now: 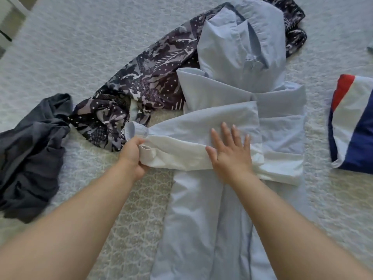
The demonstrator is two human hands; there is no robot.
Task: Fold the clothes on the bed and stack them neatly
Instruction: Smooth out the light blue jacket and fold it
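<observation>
We look down at a pale blue shirt (226, 209) lying flat on the bed (80, 47), collar away from us and hem running toward us between our arms. One sleeve (181, 138) is folded across the body, so its long axis runs left to right, with the cuff end sticking out past the shirt's left edge.

Our left hand (132, 156) grips that cuff, fingers curled round the cloth. Our right hand (230, 152) lies flat on the sleeve over the shirt's middle, fingers spread and straight, pinning it down. The cuff sits to the left of the pinning hand, so the left hand is the nearer one to carry it back over the shirt, as we judge the coming fold.

Under the shirt's upper left, a dark patterned garment (145, 77) lies unfolded. Further left, touching it, is a crumpled grey garment (30, 150). Well apart on the right lies a folded red, white and navy garment (355, 122). No containers are in view.
</observation>
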